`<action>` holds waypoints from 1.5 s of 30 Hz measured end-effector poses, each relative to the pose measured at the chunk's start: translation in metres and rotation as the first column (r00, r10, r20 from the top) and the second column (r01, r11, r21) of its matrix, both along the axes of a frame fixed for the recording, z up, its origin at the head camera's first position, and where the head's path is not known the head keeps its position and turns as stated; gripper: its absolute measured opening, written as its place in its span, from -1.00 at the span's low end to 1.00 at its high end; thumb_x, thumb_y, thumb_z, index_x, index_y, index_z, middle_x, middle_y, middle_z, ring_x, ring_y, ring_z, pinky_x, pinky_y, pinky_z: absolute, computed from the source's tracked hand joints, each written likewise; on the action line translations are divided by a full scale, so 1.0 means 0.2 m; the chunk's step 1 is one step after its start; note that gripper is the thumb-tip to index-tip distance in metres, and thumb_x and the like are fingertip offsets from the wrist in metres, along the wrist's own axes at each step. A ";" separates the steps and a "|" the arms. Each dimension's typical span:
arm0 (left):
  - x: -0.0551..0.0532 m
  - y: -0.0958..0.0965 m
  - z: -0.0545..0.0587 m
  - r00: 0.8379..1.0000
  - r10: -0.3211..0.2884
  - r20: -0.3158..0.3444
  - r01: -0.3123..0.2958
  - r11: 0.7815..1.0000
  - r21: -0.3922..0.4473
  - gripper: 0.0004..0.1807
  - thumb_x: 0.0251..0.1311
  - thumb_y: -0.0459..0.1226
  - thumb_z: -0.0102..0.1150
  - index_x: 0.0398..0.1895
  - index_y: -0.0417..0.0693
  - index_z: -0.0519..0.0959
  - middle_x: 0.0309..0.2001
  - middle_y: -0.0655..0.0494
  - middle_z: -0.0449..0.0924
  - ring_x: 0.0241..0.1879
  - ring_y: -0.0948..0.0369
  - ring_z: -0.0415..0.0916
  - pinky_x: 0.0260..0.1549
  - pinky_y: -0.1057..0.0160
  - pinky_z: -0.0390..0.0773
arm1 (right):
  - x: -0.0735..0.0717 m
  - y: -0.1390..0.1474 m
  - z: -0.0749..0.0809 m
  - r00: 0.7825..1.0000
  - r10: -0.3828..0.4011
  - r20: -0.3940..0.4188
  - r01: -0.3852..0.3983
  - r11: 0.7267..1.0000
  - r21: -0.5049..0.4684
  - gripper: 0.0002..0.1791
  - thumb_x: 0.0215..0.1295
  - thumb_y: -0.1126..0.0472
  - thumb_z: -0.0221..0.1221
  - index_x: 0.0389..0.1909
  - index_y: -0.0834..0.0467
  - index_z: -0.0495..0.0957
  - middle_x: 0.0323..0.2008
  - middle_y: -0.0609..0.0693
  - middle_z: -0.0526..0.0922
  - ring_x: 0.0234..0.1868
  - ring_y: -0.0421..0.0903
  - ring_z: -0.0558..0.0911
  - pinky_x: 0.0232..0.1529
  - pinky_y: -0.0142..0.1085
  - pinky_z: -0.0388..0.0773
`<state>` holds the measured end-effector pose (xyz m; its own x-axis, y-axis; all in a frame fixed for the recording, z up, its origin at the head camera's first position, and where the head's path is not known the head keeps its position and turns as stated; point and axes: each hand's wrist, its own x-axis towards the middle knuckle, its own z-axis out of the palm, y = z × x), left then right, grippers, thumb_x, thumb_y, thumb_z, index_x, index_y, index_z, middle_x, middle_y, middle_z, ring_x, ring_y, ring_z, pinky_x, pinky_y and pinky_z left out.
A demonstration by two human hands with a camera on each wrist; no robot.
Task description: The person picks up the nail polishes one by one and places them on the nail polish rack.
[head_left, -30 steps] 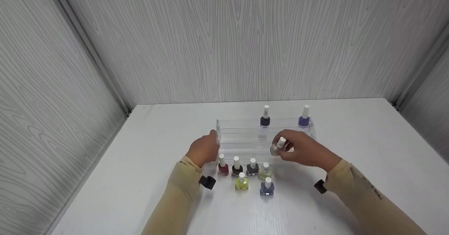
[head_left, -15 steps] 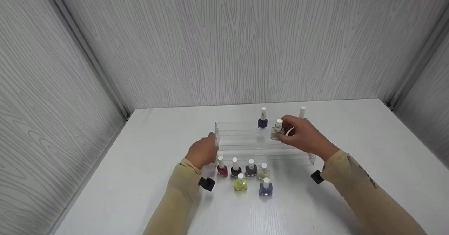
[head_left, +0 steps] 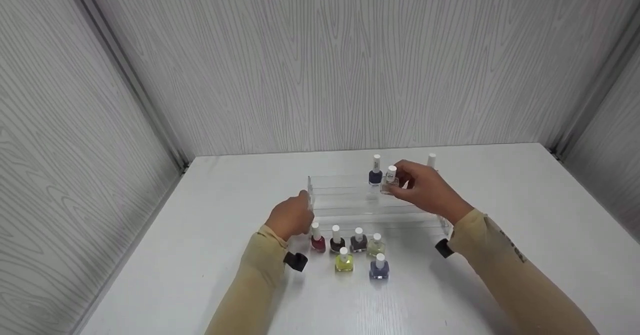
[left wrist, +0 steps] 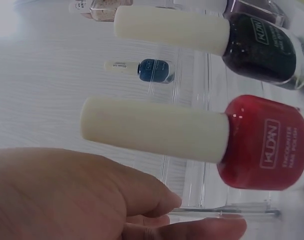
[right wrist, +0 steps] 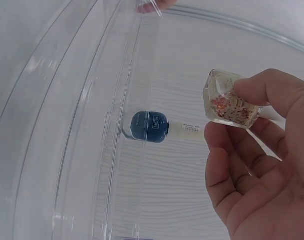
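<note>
In the head view my right hand pinches a clear nail polish bottle with a white cap, held over the back tier of a clear stepped rack. Coloured flecks show inside that glitter bottle in the right wrist view, between thumb and fingers. A dark blue nail polish bottle stands on the top tier just left of it. My left hand grips the rack's left end panel; in the left wrist view thumb and fingers lie either side of its edge.
In front of the rack stand nail polish bottles: red, black, grey, pale green, yellow and lavender. Behind my right hand the white cap of another bottle shows. A wood-grain wall closes the back.
My right hand has carried the glitter bottle up and back from the lower tiers to the top tier, then slightly left toward the dark blue bottle. The left hand stays on the rack.
</note>
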<state>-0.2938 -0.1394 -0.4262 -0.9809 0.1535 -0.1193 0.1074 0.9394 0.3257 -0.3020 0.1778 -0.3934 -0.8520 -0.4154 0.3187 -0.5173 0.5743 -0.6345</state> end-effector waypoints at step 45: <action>0.02 0.05 -0.02 0.998 -0.019 -0.060 0.018 1.000 -0.025 -0.48 0.35 -0.38 0.17 0.32 -0.41 0.36 -0.19 -0.22 0.72 -0.43 0.08 0.53 -0.43 0.09 0.53 | -0.19 -0.48 -0.01 0.999 0.039 0.017 -0.041 0.985 0.169 -0.87 0.41 0.21 0.31 -0.12 0.14 0.60 -0.23 0.00 0.64 -0.24 -0.08 0.57 -0.17 -0.14 0.56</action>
<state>-0.2906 -0.1296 -0.4302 -0.9835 0.1693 -0.0638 0.1436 0.9448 0.2946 -0.3398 0.0822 -0.3962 -0.8371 -0.4964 0.2300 -0.5345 0.6526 -0.5371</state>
